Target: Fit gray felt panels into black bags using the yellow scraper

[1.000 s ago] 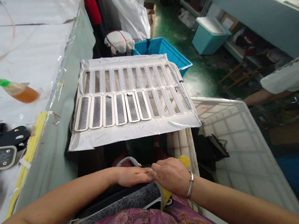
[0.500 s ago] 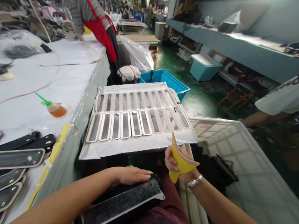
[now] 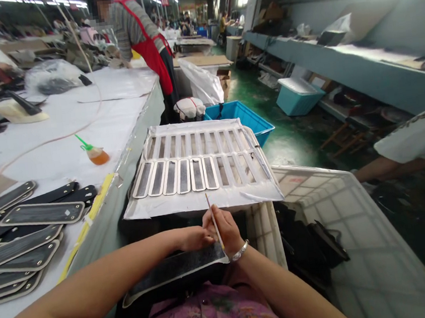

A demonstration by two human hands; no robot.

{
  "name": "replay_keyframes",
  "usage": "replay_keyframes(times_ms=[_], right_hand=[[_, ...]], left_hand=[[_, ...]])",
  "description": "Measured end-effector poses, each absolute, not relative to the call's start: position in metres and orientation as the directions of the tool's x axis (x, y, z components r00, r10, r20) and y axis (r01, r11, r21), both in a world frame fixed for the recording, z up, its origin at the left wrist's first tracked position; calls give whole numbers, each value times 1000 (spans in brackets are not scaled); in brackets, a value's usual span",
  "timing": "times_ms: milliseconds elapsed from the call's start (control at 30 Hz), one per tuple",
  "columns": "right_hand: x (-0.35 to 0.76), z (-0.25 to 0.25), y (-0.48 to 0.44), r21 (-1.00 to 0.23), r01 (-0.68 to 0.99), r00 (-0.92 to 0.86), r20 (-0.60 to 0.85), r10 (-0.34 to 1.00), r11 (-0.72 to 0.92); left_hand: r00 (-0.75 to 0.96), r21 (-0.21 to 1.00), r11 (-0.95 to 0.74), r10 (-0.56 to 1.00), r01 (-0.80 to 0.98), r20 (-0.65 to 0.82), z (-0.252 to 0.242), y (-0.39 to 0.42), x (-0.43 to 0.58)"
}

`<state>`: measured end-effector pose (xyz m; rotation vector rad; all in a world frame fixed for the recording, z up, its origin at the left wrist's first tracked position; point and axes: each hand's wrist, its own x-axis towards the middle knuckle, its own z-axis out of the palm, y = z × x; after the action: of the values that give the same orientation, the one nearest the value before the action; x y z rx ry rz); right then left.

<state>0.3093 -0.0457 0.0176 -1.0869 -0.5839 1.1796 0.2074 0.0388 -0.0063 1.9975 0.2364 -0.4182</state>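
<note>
Across my lap lies a long dark panel (image 3: 178, 268) with a whitish border, on top of black material. My left hand (image 3: 196, 238) is at its far right end, fingers bent over the edge; the fingertips are partly hidden beside my right hand. My right hand (image 3: 225, 227) is closed on a thin yellow sheet (image 3: 215, 222), seen nearly edge-on, its lower end close to the panel's right corner. In front of my hands is a white-covered board (image 3: 202, 202) with rows of slots; several pale-rimmed dark strips (image 3: 183, 177) lie in its near row.
On the left, a white-topped table (image 3: 122, 95) carries stacked dark strips (image 3: 43, 213) with metal eyelets and a green-tipped bottle (image 3: 97, 155). To the right stands a white crate (image 3: 336, 181) containing black items. A blue bin (image 3: 239, 109) and a person in a red apron (image 3: 154, 59) are beyond the board.
My right hand has moved left toward my left hand, turning the yellow sheet edge-on. My left hand's fingers have bent. The view has shifted, showing more of the table.
</note>
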Motion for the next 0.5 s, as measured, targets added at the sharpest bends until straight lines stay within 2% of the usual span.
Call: replay_keyframes(times_ms=[100, 167, 267, 333, 400, 500], right_hand=[[336, 20, -52, -844, -534, 448, -232, 864, 51], [358, 14, -70, -835, -546, 501, -263, 825, 66], [371, -9, -117, -822, -569, 511, -370, 776, -18], [359, -30, -152, -803, -588, 494, -450, 744, -95], [338, -50, -182, -770, -616, 467, -526, 711, -165], [311, -68, -212, -689, -687, 412, -630, 658, -230]], left_hand=[[901, 762, -520, 38, 387, -431, 10, 24, 197], [895, 669, -612, 160, 420, -416, 16, 7, 192], [867, 452, -744, 371, 492, -333, 10, -22, 190], [842, 333, -777, 452, 534, -295, 1, -37, 193], [831, 265, -791, 491, 551, -262, -7, -46, 196], [843, 234, -811, 501, 536, -195, -13, -50, 199]])
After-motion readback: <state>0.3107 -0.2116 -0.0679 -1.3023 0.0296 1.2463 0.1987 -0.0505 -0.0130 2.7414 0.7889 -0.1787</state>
